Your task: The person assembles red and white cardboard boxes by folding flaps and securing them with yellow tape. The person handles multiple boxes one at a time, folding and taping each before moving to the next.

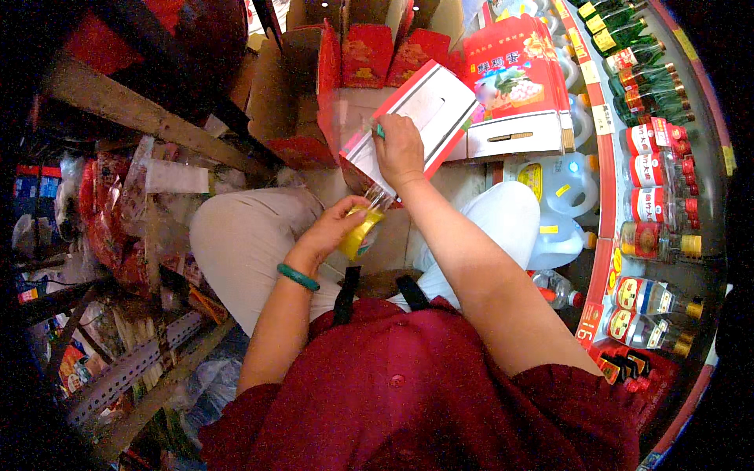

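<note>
My left hand (332, 228), with a green bangle at the wrist, is closed round a roll of yellowish tape (363, 235). A clear strip (382, 196) runs from the roll toward the lower end of a red and white cardboard box (428, 106). That box is tilted between my knees, its white panel with a slot facing up. My right hand (400, 149), wearing a green ring, lies over the box's left part with its fingers curled on it. The underside of the box and the thumb of my right hand are hidden.
Open cardboard boxes (287, 94) stand ahead to the left. Flattened red cartons (514, 86) are stacked ahead to the right. Shelving along my right carries bottles (648, 177), with large clear jugs (561, 188) beside my knee. A wooden and metal rack (141, 118) with bagged goods stands on my left.
</note>
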Demonstrator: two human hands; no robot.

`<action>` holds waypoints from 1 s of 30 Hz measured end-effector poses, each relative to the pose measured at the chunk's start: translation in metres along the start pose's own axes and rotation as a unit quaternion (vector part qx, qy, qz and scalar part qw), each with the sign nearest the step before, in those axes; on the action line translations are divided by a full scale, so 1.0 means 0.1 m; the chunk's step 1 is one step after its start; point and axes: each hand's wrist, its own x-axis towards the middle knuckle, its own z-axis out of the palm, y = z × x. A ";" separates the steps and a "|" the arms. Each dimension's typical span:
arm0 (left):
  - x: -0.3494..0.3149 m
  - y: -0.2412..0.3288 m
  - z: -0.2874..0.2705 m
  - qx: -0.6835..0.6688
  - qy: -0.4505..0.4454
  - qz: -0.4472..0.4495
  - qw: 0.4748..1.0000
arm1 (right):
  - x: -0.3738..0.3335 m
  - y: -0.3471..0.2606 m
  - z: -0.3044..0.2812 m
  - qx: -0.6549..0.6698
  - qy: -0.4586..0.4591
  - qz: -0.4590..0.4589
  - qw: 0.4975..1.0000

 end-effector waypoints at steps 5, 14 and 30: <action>0.13 -0.24 -0.06 0.089 0.035 -0.015 0.995 | 0.01 -0.01 0.01 0.012 -0.006 -0.005 1.000; 0.46 -0.34 0.08 0.128 0.157 0.108 0.973 | 0.02 -0.02 0.05 0.024 0.010 0.007 1.000; 0.61 -0.23 0.17 0.128 0.141 0.063 0.980 | 0.07 0.16 -0.26 0.190 -0.152 0.170 0.955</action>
